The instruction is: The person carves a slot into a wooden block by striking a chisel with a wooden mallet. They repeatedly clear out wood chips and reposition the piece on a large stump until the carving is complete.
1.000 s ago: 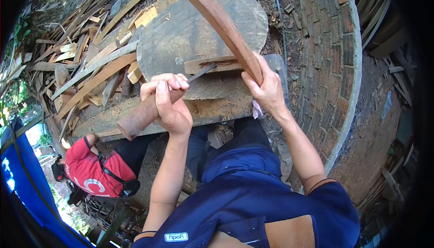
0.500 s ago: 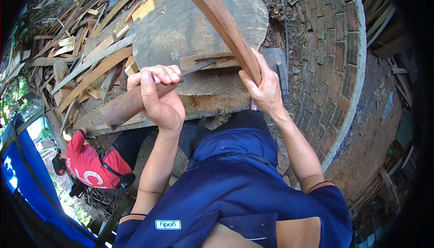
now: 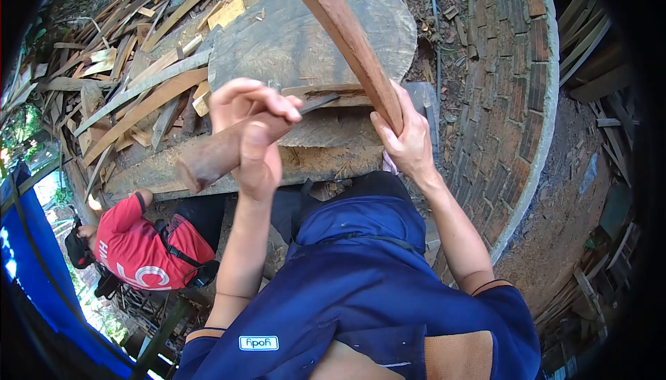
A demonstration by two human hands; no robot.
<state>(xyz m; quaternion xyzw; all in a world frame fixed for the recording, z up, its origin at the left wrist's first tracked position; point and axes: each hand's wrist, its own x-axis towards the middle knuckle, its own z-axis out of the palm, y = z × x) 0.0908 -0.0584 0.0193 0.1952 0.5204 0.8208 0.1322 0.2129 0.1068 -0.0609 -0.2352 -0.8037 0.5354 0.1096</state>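
My left hand (image 3: 253,137) is around the thick wooden handle (image 3: 215,154) of a chisel, its fingers loosely curled and partly lifted. The dark metal blade (image 3: 320,102) points right, its tip at a groove in a short wooden piece (image 3: 298,91) on a large round stump (image 3: 257,54). My right hand (image 3: 409,134) grips the lower end of a long reddish wooden bar (image 3: 343,30), which slants up and left above the stump.
Wood offcuts (image 3: 139,96) lie piled at the upper left. A curved brick surface (image 3: 496,102) runs down the right. A person in a red shirt (image 3: 149,241) is at the lower left beside a blue tarp (image 3: 35,248).
The fingers of my left hand have loosened and risen around the handle. The bar in my right hand has shifted slightly; the view has moved a little.
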